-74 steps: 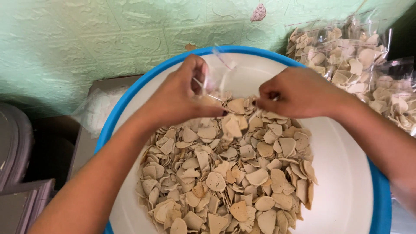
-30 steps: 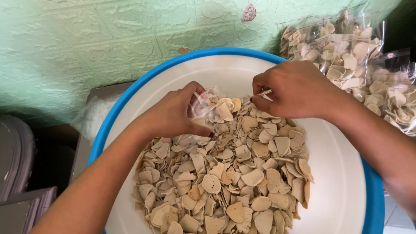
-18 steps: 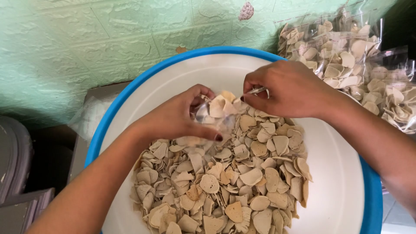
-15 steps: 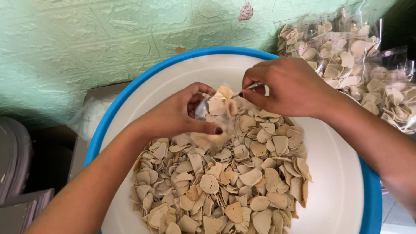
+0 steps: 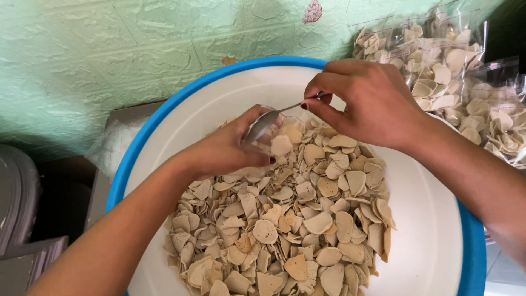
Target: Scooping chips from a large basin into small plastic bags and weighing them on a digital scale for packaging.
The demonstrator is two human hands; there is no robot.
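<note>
Blue-rimmed basin [image 5: 164, 118], clear bag [image 5: 263, 125] between both hands (pinched).

Clear bag [image 5: 262, 125] now raised, stretched between both hands, chips inside.

Green embossed wall panels [image 5: 137, 49] behind; one small patterned sticker [image 5: 313, 11] near the top. Filled clear bags of pale crackers [image 5: 438, 60] stacked at right. Grey furniture edge [image 5: 22, 186] at left. Crumpled clear plastic [image 5: 112, 148] beside it.

Basin [image 5: 181, 98] cut off below.
</note>
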